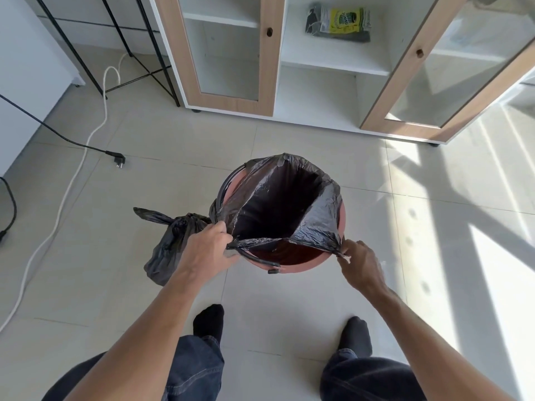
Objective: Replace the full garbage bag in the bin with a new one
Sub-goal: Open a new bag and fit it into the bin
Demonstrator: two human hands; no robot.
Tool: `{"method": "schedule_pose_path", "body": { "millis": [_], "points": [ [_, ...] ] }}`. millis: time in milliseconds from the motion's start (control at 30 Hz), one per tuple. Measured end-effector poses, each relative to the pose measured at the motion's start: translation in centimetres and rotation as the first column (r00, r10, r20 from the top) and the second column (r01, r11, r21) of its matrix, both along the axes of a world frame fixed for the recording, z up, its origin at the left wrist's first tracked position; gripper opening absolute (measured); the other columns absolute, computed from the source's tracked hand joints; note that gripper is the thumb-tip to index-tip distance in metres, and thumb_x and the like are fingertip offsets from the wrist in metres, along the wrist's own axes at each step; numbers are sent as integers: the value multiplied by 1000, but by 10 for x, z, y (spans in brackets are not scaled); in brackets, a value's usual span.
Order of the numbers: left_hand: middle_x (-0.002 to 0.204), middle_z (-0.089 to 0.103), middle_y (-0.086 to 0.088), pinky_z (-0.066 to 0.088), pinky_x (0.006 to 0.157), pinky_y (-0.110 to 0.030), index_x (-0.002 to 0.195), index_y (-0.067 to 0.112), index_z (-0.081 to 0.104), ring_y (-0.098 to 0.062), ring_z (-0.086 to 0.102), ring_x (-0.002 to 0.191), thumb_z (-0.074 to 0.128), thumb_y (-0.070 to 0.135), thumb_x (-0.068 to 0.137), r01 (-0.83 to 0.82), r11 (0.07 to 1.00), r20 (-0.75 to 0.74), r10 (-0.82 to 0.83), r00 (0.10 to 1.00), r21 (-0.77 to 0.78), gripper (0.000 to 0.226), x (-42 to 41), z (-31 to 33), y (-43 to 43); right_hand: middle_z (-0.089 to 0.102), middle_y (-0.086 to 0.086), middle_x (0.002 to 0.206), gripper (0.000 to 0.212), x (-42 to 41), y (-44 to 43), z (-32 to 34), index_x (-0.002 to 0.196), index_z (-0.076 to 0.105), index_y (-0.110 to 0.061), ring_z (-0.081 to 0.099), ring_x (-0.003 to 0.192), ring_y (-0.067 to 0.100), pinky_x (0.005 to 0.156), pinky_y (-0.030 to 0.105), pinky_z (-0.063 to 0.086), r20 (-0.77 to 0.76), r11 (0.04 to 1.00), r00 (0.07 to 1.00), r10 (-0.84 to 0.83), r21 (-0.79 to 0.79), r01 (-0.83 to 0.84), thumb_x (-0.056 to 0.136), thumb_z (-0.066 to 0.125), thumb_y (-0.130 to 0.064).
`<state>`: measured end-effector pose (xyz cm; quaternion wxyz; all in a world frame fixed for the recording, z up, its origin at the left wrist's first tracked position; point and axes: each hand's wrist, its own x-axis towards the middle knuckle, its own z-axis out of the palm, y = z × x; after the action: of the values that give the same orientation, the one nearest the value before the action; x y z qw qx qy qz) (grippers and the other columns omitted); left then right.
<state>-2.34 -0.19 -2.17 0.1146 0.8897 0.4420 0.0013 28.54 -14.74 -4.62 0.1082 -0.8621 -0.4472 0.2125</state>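
Black liner (314,215) in bin (304,264), left hand (204,250) and right hand (360,261) tight on its edge

Single view, worn on the person's head. Faces forward and steeply down. Socked feet (209,319) at bottom edge, bin (292,267) near and centred, cabinet (266,68) along the top. Wide-angle: cabinet uprights splay outward, floor tiles (289,299) stretch toward the corners.

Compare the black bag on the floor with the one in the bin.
The floor bag is tied and bulging; the bin bag gapes open. The floor bag lies beside the bin; the bin bag is pinched by the left hand and right hand. Both are black plastic.
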Motion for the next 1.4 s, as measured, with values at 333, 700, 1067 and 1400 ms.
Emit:
{"method": "schedule_pose_path", "body": {
  "millis": [333,700,1067,1400],
  "points": [
    [80,55,12,45,67,-26,103,27,66,-11,48,81,72,74,57,116,987,95,-106,990,-107,66,30,11,-11,47,5,117,72,-44,49,52,133,40,-28,51,99,24,79,38,51,208,892,875,438,20,-451,73,79,-33],
    [69,49,11,28,53,-26,72,24,50,-13,48,76,79,60,66,46,980,117,-23,993,-196,46,38,9,-15,57,9,83,21,-46,48,20,87,71,-13,56,70,31,61,40,49,387,905,844,372,50,-422,73,68,2],
    [77,52,8,45,63,-30,88,21,63,-15,53,79,69,44,86,188,973,85,-178,980,-133,24,40,10,-24,59,2,68,24,-39,18,23,92,54,-14,52,63,30,54,30,31,264,896,875,406,75,-438,79,55,6],
    [64,51,5,40,41,-26,63,19,64,-14,53,62,75,30,78,276,959,28,-278,960,55,22,33,-4,-41,60,-3,88,24,-33,-11,21,100,59,-24,57,79,25,56,32,38,136,858,853,504,30,-512,91,50,-4]
  ]
}}
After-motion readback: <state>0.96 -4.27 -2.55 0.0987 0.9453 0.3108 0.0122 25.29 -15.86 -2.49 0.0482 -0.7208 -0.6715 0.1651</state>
